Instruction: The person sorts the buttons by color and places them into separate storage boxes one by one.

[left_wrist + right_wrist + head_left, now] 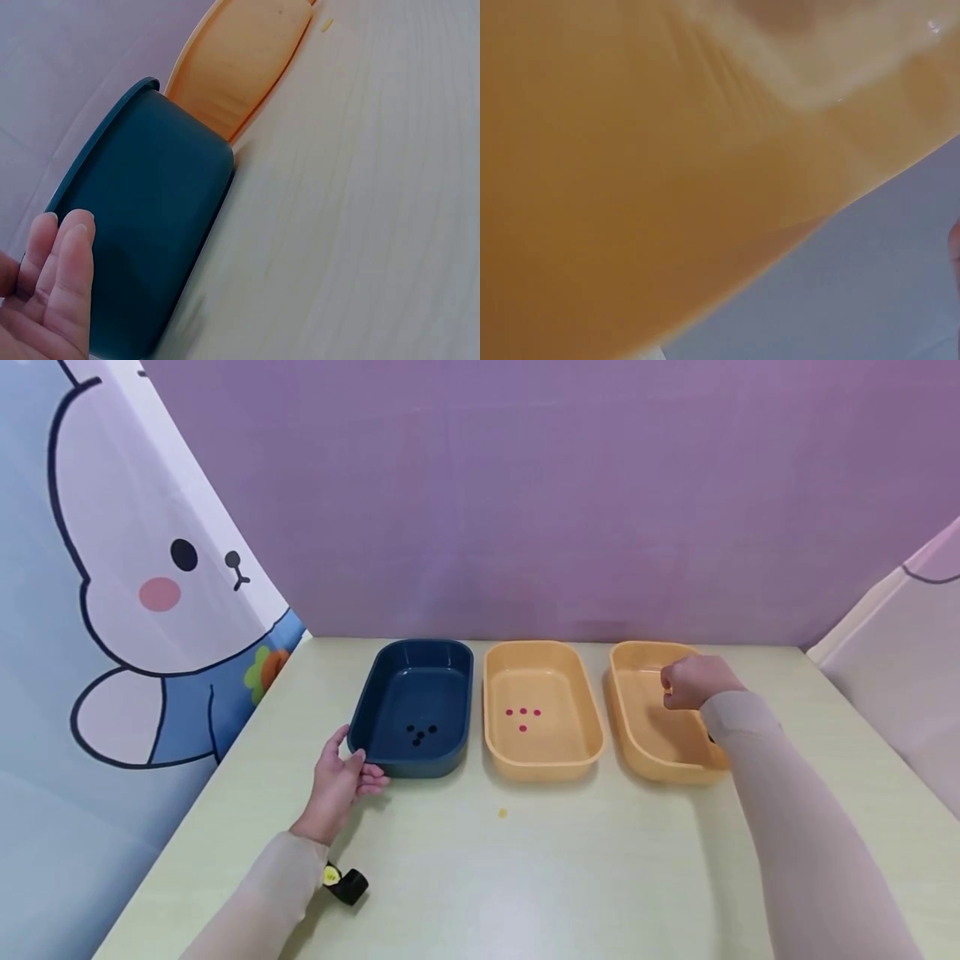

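Observation:
A dark blue tray (442,768) stands on the left with several small black discs (420,735) on its floor. My left hand (341,781) rests at its near left corner, thumb by the rim and the other fingers loosely extended along the outer wall; the left wrist view shows these fingers (71,277) beside that wall. Several pink discs (523,712) lie in the middle yellow tray (543,770). Over the right yellow tray (637,752) hovers my right hand (697,682), fingers curled in; nothing is seen in it, though its palm side is hidden.
A small yellow disc (502,813) lies on the pale table (562,868) in front of the middle tray. A black strap device (348,887) sits at my left wrist. Purple cloth (525,510) rises behind the trays, and a printed cartoon cloth (150,635) hangs at left.

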### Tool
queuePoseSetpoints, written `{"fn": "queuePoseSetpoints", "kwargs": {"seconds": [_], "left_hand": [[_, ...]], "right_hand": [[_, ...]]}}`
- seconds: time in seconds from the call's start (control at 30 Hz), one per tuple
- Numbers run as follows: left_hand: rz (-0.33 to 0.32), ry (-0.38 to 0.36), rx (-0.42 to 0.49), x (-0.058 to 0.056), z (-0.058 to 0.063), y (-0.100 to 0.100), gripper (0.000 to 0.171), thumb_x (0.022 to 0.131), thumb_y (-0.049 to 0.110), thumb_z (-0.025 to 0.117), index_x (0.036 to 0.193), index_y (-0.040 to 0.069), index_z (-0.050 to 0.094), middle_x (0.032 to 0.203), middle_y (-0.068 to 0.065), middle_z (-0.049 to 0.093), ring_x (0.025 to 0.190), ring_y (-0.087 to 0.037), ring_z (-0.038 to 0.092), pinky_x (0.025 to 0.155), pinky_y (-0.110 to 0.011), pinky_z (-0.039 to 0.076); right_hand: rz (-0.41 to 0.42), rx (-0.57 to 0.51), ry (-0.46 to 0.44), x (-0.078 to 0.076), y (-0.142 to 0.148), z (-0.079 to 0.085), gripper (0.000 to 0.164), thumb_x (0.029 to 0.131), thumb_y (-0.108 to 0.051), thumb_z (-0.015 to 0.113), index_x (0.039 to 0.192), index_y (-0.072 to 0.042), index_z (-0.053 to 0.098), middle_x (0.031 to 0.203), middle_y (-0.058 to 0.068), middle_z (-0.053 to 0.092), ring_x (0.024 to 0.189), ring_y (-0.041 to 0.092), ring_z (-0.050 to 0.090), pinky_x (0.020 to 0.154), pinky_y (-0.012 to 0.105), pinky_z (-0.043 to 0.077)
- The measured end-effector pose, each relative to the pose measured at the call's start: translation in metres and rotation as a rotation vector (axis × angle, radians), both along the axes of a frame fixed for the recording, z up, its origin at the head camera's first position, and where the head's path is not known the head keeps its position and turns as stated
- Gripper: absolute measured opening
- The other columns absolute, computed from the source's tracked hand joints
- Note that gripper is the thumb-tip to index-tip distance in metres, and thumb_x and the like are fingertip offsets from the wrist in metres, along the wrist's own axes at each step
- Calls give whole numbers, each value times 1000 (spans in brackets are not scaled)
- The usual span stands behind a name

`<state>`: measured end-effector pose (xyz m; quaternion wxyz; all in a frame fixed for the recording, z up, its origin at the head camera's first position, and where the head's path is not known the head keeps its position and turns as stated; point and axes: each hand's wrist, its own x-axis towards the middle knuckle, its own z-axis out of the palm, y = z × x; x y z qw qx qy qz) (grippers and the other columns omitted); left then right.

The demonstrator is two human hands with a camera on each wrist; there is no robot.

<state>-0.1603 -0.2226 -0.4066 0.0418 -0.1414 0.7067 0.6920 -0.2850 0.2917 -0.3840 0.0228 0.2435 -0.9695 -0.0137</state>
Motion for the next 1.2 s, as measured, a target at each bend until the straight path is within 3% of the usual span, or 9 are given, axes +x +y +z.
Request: {"fn": "queuePoseSetpoints", "kwargs": {"seconds": [0.17, 0.3, 0.47, 0.57, 0.67, 0.73, 0.83, 1.03, 1.2], "left_hand": [[5, -4, -5, 0, 0, 0, 59, 105, 9, 31, 154, 15, -1, 67, 1, 61, 56, -9, 65, 59, -22, 54], [10, -14, -13, 0, 0, -1, 59, 105, 10, 32, 154, 16, 0, 68, 1, 62, 58, -9, 65, 60, -22, 54], [17, -25, -8, 1, 1, -2, 60, 105, 10, 35, 155, 17, 1, 69, 0, 62, 59, -9, 65, 61, -22, 54], [16, -29, 0, 1, 1, -2, 61, 105, 11, 34, 155, 17, 0, 69, 0, 62, 59, -9, 65, 61, -22, 54], [10, -24, 5, 0, 1, -2, 61, 105, 11, 34, 155, 18, -1, 69, 1, 61, 59, -9, 65, 61, -21, 54], [4, -16, 12, 0, 2, -2, 61, 105, 10, 34, 155, 17, -1, 68, 1, 61, 58, -9, 65, 61, -21, 54], [0, -9, 21, 0, 3, -1, 61, 105, 10, 33, 155, 16, -2, 67, 2, 61, 58, -8, 65, 61, -21, 54], [4, -10, 26, 0, 4, -1, 61, 105, 10, 33, 155, 16, -2, 67, 2, 61, 57, -8, 65, 61, -21, 54], [-2, -15, 19, 2, 5, -1, 62, 105, 9, 33, 155, 16, -3, 67, 2, 61, 57, -8, 65, 60, -21, 54]], "right_hand": [[-49, 20, -72, 1, -1, -1, 2, 66, -13, 62, 66, -14, 60, 67, -4, 56, 59, 16, 50, 53, 38, 44], [-75, 42, -151, 4, -5, -3, 12, 64, -10, 61, 59, -16, 53, 61, -5, 47, 57, 15, 42, 51, 33, 37], [-81, 64, -174, -1, -7, -10, 20, 61, -3, 60, 55, -17, 47, 58, -5, 43, 55, 14, 38, 52, 31, 34], [-71, 59, -167, -7, -7, -12, 15, 65, -4, 65, 61, -15, 56, 64, -4, 52, 59, 15, 47, 56, 34, 42], [-62, 14, -179, -8, -15, -1, 3, 72, -7, 66, 74, -8, 67, 77, 5, 64, 71, 22, 58, 66, 41, 49], [-56, -27, -193, -7, -23, 9, 17, 76, -9, 66, 91, -4, 71, 95, 12, 69, 87, 30, 63, 79, 47, 49], [-36, -83, -201, -3, -37, 25, 24, 79, -9, 62, 99, -1, 71, 103, 15, 69, 94, 34, 63, 83, 48, 48], [80, -158, -170, 11, -69, 50, 22, 83, -6, 61, 101, -3, 72, 100, 10, 69, 86, 26, 63, 80, 45, 49], [114, -283, -264, 23, -99, 59, 23, 86, -3, 59, 106, -2, 70, 89, 4, 67, 78, 19, 58, 75, 38, 48]]}}
